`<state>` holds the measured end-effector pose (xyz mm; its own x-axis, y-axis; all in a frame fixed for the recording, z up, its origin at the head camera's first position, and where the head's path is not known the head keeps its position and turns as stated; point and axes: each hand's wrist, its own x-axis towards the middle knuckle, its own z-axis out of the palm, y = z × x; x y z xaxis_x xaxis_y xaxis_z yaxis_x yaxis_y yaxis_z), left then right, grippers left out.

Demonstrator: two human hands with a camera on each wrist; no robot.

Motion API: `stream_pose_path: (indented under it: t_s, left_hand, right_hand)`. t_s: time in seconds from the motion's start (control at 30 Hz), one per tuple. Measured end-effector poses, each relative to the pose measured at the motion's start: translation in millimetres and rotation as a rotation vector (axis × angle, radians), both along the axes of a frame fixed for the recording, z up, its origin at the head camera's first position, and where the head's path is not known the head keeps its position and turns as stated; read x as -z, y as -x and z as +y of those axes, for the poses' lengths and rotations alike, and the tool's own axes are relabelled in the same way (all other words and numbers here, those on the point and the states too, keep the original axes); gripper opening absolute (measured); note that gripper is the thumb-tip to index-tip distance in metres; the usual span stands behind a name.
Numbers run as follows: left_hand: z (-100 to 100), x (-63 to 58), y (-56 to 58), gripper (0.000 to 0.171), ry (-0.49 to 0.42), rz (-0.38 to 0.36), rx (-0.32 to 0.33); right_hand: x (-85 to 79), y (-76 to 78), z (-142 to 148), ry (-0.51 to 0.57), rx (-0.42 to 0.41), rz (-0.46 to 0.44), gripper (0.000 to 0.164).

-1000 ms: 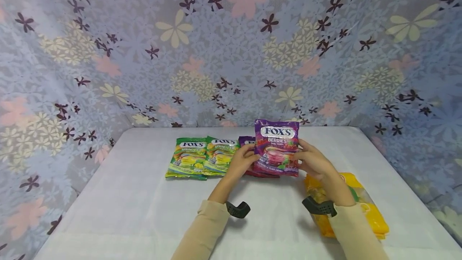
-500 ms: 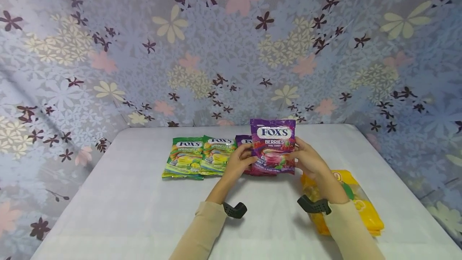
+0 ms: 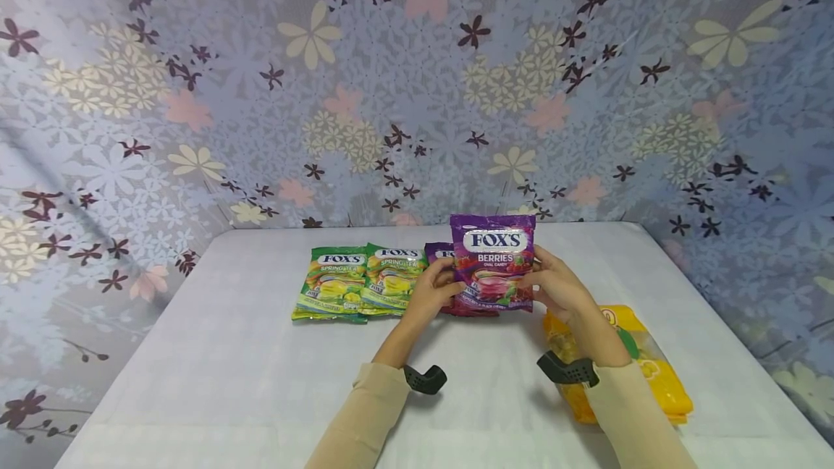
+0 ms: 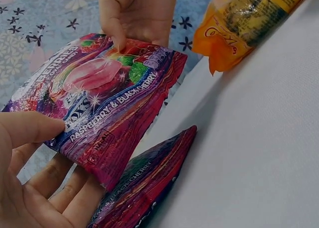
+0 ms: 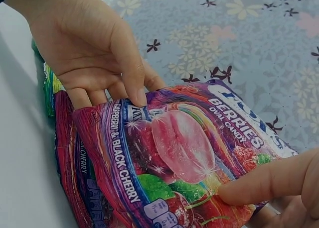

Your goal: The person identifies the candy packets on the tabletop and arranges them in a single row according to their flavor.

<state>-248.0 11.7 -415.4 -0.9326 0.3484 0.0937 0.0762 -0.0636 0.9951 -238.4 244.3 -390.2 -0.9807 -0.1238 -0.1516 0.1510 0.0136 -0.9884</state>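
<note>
A purple Fox's Berries candy bag (image 3: pixel 493 266) is held up off the table, its printed front turned toward the head camera. My left hand (image 3: pixel 430 288) pinches its left edge, thumb on the front and fingers behind, as the left wrist view shows with the bag (image 4: pixel 99 93) close. On the opposite edge, my right hand (image 3: pixel 562 289) grips it the same way, the thumb (image 5: pixel 269 180) lying across the printed fruit. Behind and below, a second purple candy bag (image 3: pixel 439 252) lies on the table, mostly covered by the held one.
Two green Fox's Spring Tea bags (image 3: pixel 332 284) (image 3: pixel 394 281) lie side by side left of the purple ones. A larger yellow bag (image 3: pixel 658 382) lies under the right forearm. The white-covered table (image 3: pixel 228 382) ends at a flowered cloth wall (image 3: pixel 391 93).
Both hands keep their hold on the purple candy bag, which stays almost where it was. The whole head view has shifted slightly.
</note>
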Motion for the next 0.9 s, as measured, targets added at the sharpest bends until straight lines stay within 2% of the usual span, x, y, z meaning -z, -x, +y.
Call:
stream_pose_path:
  t_s: [0.17,0.23,0.4,0.47,0.63,0.9]
  left_hand:
    - [1,-0.5,-0.5,0.045,-0.020,0.002,0.002]
    - [1,3.9,2.0,0.044,-0.029,0.006,0.001]
    - [1,3.4,1.7,0.045,-0.005,0.009,-0.005]
    - [0,-1.4,0.3,0.046,0.014,0.006,-0.001]
    - [0,-3.3,1.5,0.046,0.041,0.002,0.008]
    - [-1,-6.3,2.6,0.046,0.033,-0.022,0.014]
  right_hand:
    - [0.5,-0.7,0,-0.016,-0.005,0.000,0.076]
    - [0.8,-0.7,0,-0.021,-0.006,0.000,0.074]
    - [1.4,-0.6,0,-0.023,-0.014,-0.006,0.071]
    - [1.3,0.1,0,-0.022,-0.016,-0.010,0.071]
    - [1.6,2.1,0,-0.028,-0.015,-0.013,0.070]
    - [2.9,4.1,0,-0.032,0.002,-0.017,0.070]
